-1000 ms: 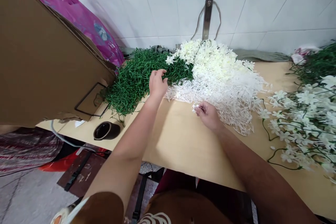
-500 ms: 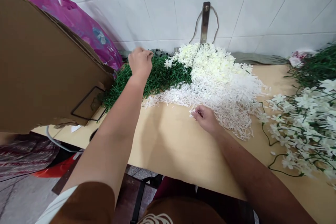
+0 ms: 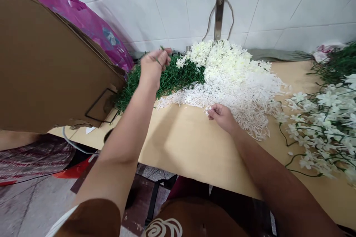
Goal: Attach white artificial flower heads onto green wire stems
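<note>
My left hand (image 3: 152, 66) is raised over the pile of green plastic stems (image 3: 169, 79) at the back left of the table, fingers pinched on a thin green stem. My right hand (image 3: 221, 115) rests on the tan table (image 3: 191, 144) at the near edge of the heap of white plastic flower parts (image 3: 236, 89), fingers closed on a small white flower piece.
A large cardboard sheet (image 3: 47, 63) leans at the left with a pink plastic bag (image 3: 94, 33) behind it. Finished green stems with white flowers (image 3: 325, 126) lie at the right. A metal bracket (image 3: 219, 14) hangs on the tiled wall.
My left hand went from the near edge of the green pile to its far side, then lifted with a green stem pinched in it. My right hand stayed put.
</note>
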A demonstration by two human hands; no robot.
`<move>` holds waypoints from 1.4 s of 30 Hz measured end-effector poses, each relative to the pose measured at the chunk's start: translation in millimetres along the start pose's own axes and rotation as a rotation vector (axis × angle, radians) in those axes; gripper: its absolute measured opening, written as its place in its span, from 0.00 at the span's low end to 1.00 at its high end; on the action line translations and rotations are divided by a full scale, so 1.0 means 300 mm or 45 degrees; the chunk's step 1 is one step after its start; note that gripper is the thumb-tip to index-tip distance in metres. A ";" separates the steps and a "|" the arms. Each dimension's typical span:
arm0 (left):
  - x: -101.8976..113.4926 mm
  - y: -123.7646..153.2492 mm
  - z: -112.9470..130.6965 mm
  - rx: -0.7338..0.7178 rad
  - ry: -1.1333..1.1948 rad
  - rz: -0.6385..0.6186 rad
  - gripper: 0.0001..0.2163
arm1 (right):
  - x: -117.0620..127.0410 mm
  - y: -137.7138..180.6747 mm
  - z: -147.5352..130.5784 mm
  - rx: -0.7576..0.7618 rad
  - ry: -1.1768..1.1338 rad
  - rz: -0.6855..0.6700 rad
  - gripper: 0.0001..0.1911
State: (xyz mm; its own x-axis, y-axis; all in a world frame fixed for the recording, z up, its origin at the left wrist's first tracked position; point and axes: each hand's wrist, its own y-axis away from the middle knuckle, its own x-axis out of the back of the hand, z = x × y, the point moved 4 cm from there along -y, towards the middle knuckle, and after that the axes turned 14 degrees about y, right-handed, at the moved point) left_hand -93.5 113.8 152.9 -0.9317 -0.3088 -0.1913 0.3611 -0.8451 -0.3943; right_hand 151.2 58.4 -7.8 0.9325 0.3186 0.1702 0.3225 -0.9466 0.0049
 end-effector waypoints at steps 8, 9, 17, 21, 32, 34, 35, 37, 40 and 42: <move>-0.145 0.480 -0.295 0.614 0.021 -0.617 0.21 | 0.048 0.013 -0.007 -0.031 -0.349 -0.146 0.27; -0.158 0.499 -0.304 0.634 0.036 -0.691 0.22 | 0.048 0.016 -0.008 -0.034 -0.362 -0.171 0.26; -0.149 0.510 -0.330 0.661 0.103 -0.802 0.23 | 0.047 0.011 -0.015 0.013 -0.246 -0.259 0.25; -0.154 0.518 -0.331 0.674 0.155 -0.876 0.24 | 0.048 0.003 -0.015 0.046 -0.189 -0.300 0.24; -0.156 0.520 -0.319 0.608 0.137 -0.961 0.25 | 0.045 0.002 -0.033 0.097 -0.089 -0.358 0.23; -0.156 0.522 -0.319 0.612 0.140 -0.962 0.25 | 0.046 0.003 -0.034 0.085 -0.074 -0.359 0.23; -0.157 0.523 -0.318 0.620 0.147 -0.961 0.25 | 0.045 0.003 -0.034 0.078 -0.070 -0.358 0.23; -0.158 0.525 -0.316 0.641 0.173 -0.952 0.25 | 0.044 0.003 -0.033 0.066 -0.066 -0.344 0.24; -0.161 0.526 -0.314 0.674 0.207 -0.938 0.25 | 0.039 0.005 -0.034 0.073 -0.039 -0.301 0.26; -0.161 0.527 -0.316 0.691 0.218 -0.935 0.26 | 0.035 0.008 -0.036 0.084 -0.002 -0.263 0.26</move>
State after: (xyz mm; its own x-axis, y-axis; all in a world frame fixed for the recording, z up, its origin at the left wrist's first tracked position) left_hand 12.2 36.5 14.5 -0.8853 0.4164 -0.2071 -0.4251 -0.9051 -0.0026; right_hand 159.9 58.9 4.5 0.8455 0.5059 0.1709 0.5169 -0.8557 -0.0246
